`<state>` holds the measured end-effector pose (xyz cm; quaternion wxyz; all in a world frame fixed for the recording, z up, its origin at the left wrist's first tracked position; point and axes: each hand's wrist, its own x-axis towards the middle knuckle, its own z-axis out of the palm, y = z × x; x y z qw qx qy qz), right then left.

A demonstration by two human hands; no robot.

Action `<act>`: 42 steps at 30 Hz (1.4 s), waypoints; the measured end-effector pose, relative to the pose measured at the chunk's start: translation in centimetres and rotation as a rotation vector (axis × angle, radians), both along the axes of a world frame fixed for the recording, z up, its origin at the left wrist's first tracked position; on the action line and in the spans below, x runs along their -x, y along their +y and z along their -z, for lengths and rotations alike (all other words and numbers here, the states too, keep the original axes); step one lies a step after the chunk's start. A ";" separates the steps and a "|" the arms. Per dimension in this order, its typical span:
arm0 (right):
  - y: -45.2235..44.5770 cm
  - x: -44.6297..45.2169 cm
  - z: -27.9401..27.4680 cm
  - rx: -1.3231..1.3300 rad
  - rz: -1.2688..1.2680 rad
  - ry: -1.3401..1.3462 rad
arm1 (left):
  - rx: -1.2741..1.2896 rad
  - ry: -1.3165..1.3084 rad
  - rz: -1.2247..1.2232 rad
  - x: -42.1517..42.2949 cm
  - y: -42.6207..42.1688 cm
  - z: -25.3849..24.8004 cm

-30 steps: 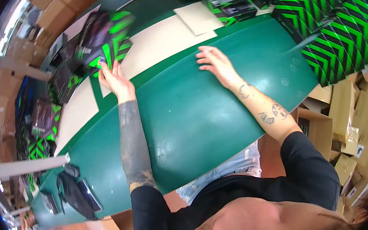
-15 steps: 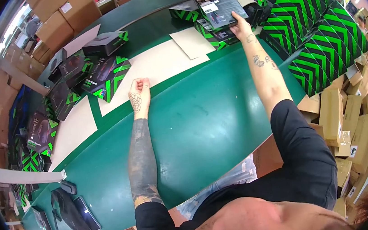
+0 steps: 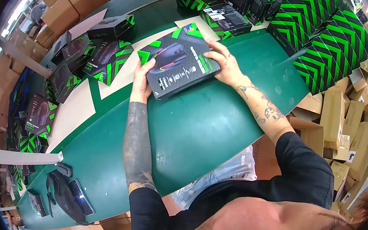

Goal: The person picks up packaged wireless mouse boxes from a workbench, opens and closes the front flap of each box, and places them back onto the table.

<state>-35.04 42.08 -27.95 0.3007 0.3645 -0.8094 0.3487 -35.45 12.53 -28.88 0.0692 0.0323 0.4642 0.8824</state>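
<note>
A black and green mouse box (image 3: 178, 63), with a computer mouse printed on its front, is held between both hands above the green table (image 3: 194, 127). My left hand (image 3: 142, 79) grips its left edge, thumb on the front face. On the right edge, my right hand (image 3: 226, 64) is closed with its thumb near the top corner; the fingers behind the box are hidden. The printed face is tilted up toward me. Beyond it lies a pale cardboard sheet (image 3: 115, 87) on the table.
Similar boxes (image 3: 104, 60) lie in a loose group at the left. More boxes (image 3: 227, 19) stand at the back right, beside stacks with green chevrons (image 3: 306, 10). A phone (image 3: 82, 197) and a black pouch (image 3: 62, 199) rest at the lower left. Cardboard cartons (image 3: 329, 116) are heaped at the right.
My right hand has brought the mouse box from the back right to the middle, its printed front now showing. My left hand, holding nothing before, has taken hold of its left edge.
</note>
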 end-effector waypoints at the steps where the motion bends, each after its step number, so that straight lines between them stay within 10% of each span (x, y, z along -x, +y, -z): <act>1: -0.4 -1.0 -0.7 0.052 -0.002 -0.098 | -0.030 0.020 -0.015 0.0 0.1 -0.4; 3: -0.4 -1.3 0.0 0.535 -0.168 -0.756 | -0.026 0.071 -0.061 0.1 0.0 -1.3; 10: 0.9 -1.9 -2.7 0.976 -0.941 -1.294 | 0.536 0.223 -0.021 -0.1 -2.5 -4.6; 13: -0.1 -1.9 -1.8 0.311 -0.523 -0.975 | 0.984 0.177 0.079 -2.6 0.0 -9.2; 19: -1.9 -3.4 -1.5 0.883 -0.411 -1.392 | 1.558 0.661 -0.564 -2.4 1.8 -8.5; 31: -1.8 -2.8 2.5 0.916 -0.585 -1.434 | 0.633 0.666 -0.435 -1.5 4.5 -7.3; 42: 2.0 -0.1 1.4 0.764 -0.502 -1.547 | 0.876 0.736 0.310 -3.4 0.5 -11.7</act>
